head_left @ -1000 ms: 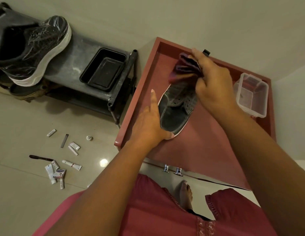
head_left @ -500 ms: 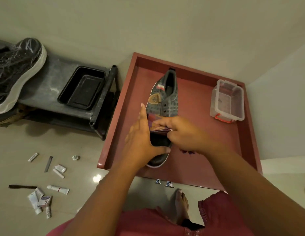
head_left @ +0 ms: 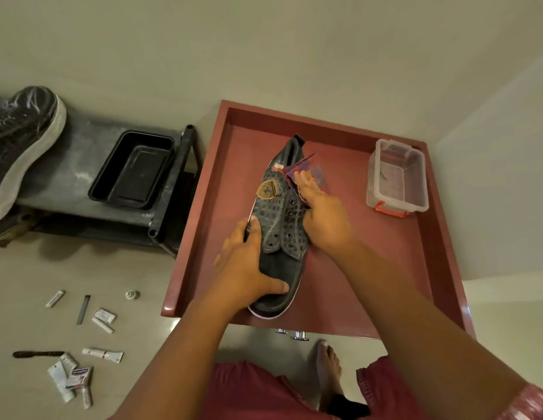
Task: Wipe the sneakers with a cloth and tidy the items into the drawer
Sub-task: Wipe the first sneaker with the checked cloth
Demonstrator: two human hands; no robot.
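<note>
Lying in the drawer (head_left: pixel 440 256), the sneaker (head_left: pixel 279 237) is steadied by the left hand's (head_left: pixel 246 268) curled grip while flat right fingers (head_left: pixel 306 184) press cloth (head_left: pixel 309 168).

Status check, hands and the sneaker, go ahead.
Left hand steadies sneaker in drawer. Right hand presses cloth on its heel end. Nothing in the way.
</note>
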